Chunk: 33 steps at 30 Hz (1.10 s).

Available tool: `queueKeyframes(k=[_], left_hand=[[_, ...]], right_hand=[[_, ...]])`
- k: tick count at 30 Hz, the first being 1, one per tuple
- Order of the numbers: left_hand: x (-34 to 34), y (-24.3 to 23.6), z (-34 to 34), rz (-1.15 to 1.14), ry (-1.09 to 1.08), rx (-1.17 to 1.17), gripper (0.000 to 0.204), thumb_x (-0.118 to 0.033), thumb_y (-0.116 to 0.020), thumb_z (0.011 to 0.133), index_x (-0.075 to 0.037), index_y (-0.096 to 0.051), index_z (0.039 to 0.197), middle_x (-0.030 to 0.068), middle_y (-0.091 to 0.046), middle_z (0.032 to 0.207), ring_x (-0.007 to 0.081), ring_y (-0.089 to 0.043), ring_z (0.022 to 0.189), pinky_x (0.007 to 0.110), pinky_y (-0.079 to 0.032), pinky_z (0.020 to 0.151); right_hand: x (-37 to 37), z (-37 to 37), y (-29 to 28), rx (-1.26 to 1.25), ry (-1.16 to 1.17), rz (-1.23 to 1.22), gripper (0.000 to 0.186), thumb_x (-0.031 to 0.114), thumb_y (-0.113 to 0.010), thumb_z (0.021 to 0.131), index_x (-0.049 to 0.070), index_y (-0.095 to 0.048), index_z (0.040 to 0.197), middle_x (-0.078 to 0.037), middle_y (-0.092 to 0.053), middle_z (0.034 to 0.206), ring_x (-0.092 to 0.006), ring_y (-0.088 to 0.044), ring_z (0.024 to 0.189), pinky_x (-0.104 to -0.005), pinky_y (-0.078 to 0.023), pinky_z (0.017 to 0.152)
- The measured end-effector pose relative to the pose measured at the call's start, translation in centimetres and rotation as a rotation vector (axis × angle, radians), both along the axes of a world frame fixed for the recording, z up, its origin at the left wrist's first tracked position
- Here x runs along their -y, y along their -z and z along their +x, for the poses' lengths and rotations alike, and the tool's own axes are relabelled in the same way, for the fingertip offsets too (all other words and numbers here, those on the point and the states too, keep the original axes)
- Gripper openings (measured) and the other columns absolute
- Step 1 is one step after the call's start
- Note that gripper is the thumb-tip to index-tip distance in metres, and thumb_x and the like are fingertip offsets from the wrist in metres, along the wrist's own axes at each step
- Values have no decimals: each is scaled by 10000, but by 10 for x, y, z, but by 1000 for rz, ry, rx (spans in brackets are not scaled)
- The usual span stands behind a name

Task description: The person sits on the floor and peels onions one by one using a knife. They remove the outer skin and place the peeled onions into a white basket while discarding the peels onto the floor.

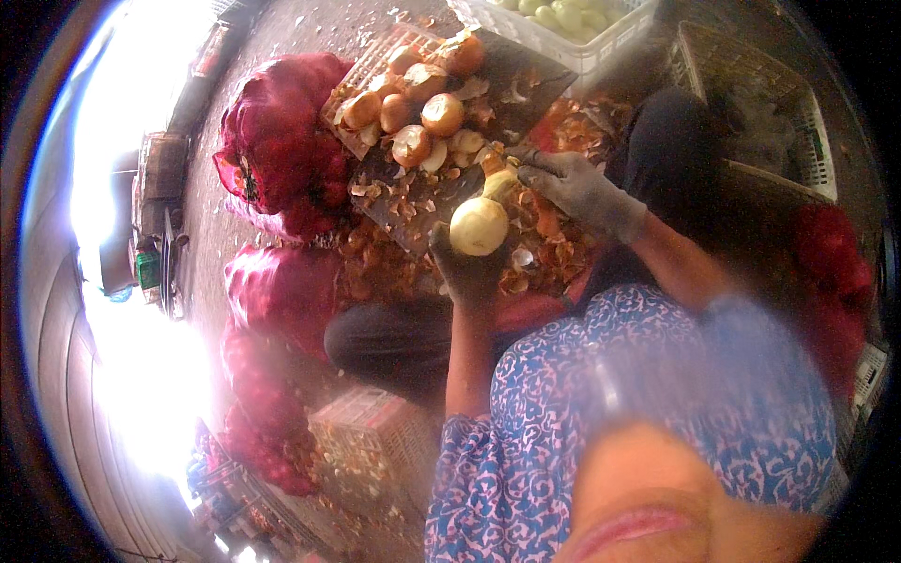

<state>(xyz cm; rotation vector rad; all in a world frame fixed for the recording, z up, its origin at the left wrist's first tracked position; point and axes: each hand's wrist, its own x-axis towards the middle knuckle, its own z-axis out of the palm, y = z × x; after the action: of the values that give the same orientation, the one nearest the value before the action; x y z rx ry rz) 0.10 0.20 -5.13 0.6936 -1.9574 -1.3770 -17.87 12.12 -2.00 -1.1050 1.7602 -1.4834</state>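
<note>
My left hand in a dark glove is closed around a pale, peeled onion. Just up and right of it, my right hand in a grey glove is closed on a small, thin object near some yellowish skin; I cannot make out what it is. Above both hands, several brown onions lie on an upturned pale crate and a dark board strewn with papery peels. More loose skins are heaped beneath and around my hands.
Red mesh sacks of onions line the left side, another sits at right. A white crate of peeled onions stands at top, another crate at upper right. A crate lies lower left. My dark-clad legs are folded beneath my arms.
</note>
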Motion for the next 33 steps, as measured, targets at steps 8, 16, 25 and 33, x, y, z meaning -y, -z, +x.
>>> queueKeyframes(k=[8,16,25,33], left_hand=[[8,26,-5,-265,51,400,839,-190,-899,711,-34,-371,1344,116,-603,1223,265,-595,1136,414,-411,1076],[11,33,-7,0,95,347,652,-232,-789,838,-139,-399,1352,55,-591,1264,211,-543,1233,428,-309,1148],[14,31,-2,71,114,348,626,-475,-655,907,-104,-433,1361,45,-579,1306,232,-511,1249,521,-225,1186],[13,22,-9,868,53,-309,607,-543,-587,944,-103,-504,1353,116,-565,1329,283,-511,1247,489,-341,1146]], right_hand=[[-2,10,-7,14,-82,-90,414,186,-532,1050,-4,-519,1418,-114,-680,1224,-120,-583,1116,-311,-484,972],[-7,-1,3,-251,32,-111,385,183,-541,1048,-11,-555,1381,-85,-694,1172,-118,-600,1060,-297,-509,903],[-2,-12,20,-89,118,-96,429,221,-529,1052,-23,-506,1405,-178,-687,1198,-173,-631,1137,-333,-518,922],[-1,34,13,-274,-179,-38,408,394,-528,1007,135,-592,1316,-250,-689,954,-436,-682,840,-514,-537,718]])
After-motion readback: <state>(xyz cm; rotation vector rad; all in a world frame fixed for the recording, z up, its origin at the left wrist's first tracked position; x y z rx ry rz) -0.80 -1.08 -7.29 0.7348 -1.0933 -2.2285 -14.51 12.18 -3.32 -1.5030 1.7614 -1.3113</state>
